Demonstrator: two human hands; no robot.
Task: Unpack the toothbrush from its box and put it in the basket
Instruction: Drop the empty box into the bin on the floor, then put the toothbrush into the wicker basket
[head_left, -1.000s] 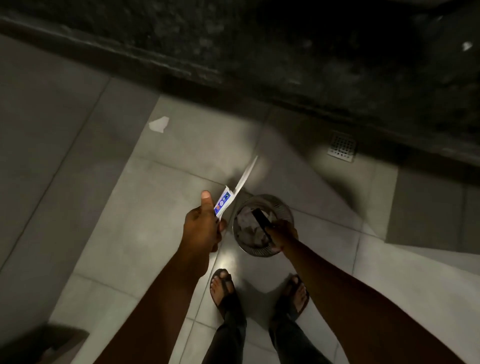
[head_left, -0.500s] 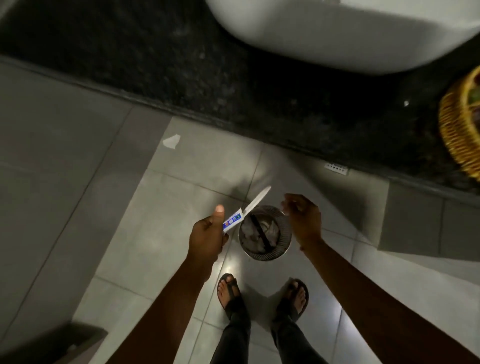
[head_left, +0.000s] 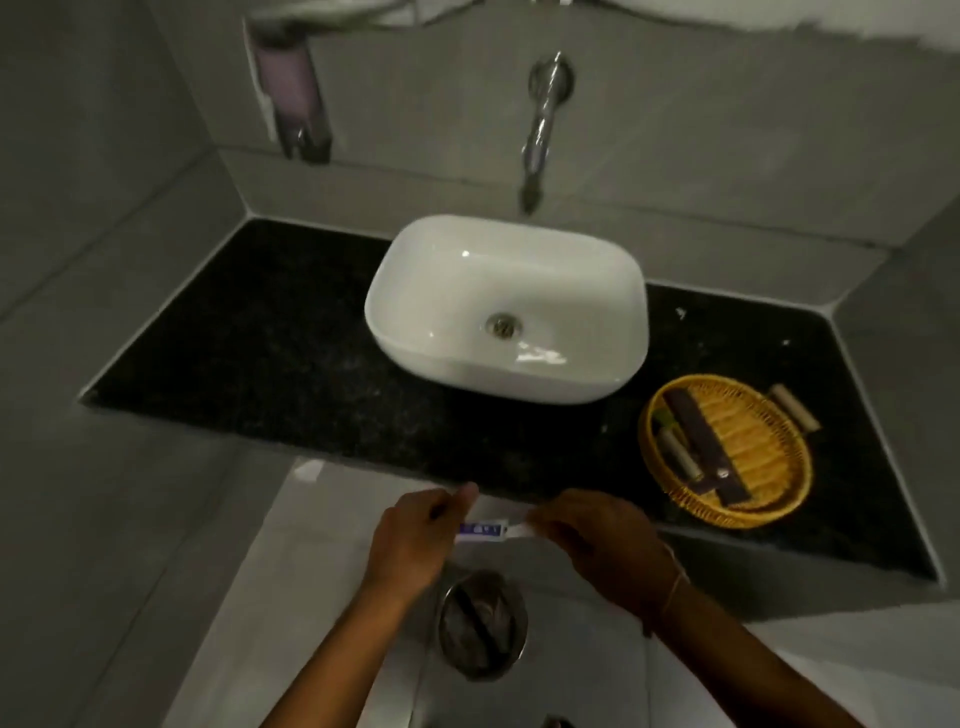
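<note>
The toothbrush (head_left: 483, 530), in a white wrapper with a blue label, is held level just in front of the counter edge. My left hand (head_left: 410, 540) grips its left end and my right hand (head_left: 602, 545) pinches its right end. The yellow wicker basket (head_left: 753, 441) sits on the black counter to the right, holding dark flat boxes and small rolls. Below my hands, on the floor, a round metal bin (head_left: 521, 618) has a dark box lying in it.
A white basin (head_left: 506, 306) stands mid-counter (head_left: 260, 353) under a chrome wall tap (head_left: 540, 124). A soap dispenser (head_left: 291, 88) hangs on the wall at the left. One small roll (head_left: 795, 408) lies on the counter beside the basket.
My view has lifted from the floor to the counter. My right hand let go of the dark box in the bin and took the right end of the wrapped toothbrush.
</note>
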